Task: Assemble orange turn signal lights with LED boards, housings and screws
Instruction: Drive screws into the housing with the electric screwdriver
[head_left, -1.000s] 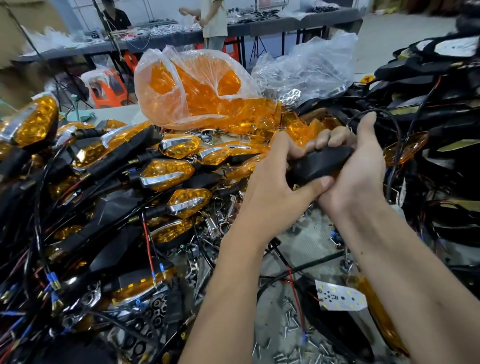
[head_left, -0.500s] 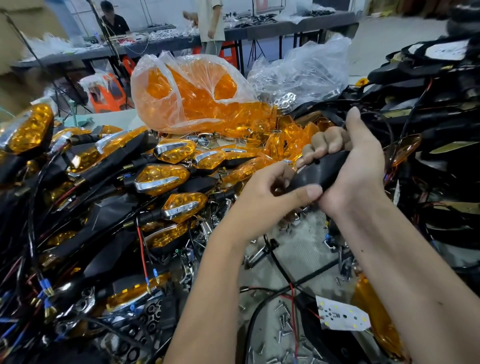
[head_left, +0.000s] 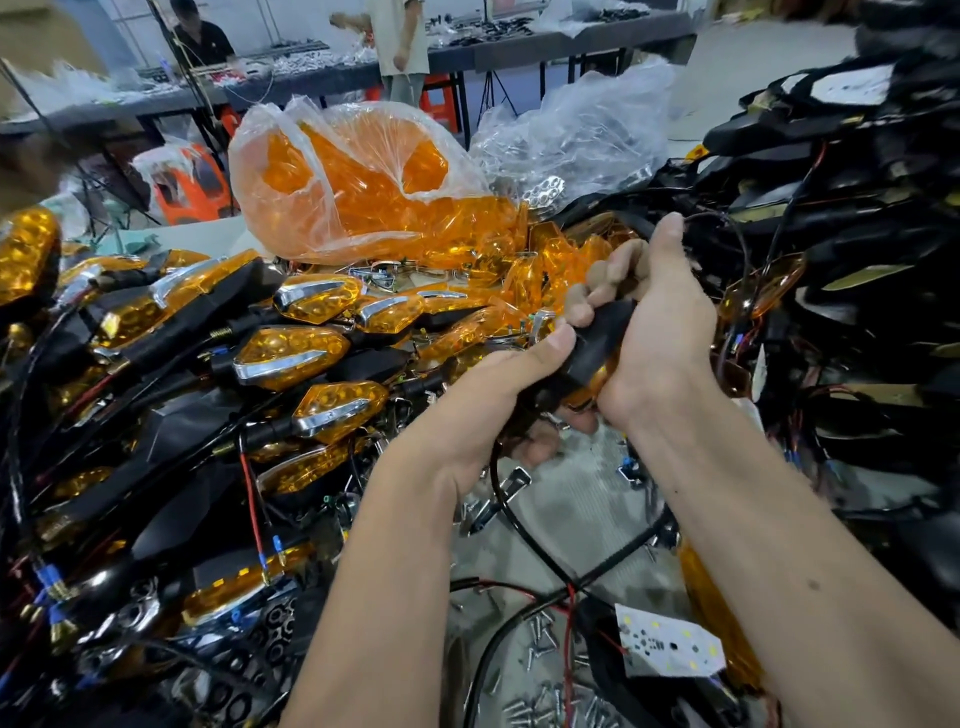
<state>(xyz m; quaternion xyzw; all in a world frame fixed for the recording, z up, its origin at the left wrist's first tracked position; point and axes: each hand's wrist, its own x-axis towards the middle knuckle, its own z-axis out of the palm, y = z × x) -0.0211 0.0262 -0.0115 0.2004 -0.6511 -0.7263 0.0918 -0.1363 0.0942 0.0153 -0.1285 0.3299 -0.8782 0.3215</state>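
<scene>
Turn signal housing (head_left: 597, 343) gripped in both my hands (head_left: 483, 410) (head_left: 660, 332); one LED board (head_left: 670, 647) below, finished lights (head_left: 291, 353) piled left

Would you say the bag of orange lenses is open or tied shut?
Open: the plastic bag gapes at its lower right, where orange lenses spill out.

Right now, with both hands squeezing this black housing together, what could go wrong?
1. The black housing is gripped by the left hand and right hand above a table strewn with loose screws; a slip could drop it among them.
2. Its black cable trails down across other wires and may snag when lifted.
3. The bare LED board lies near the right forearm and could get knocked.
</scene>
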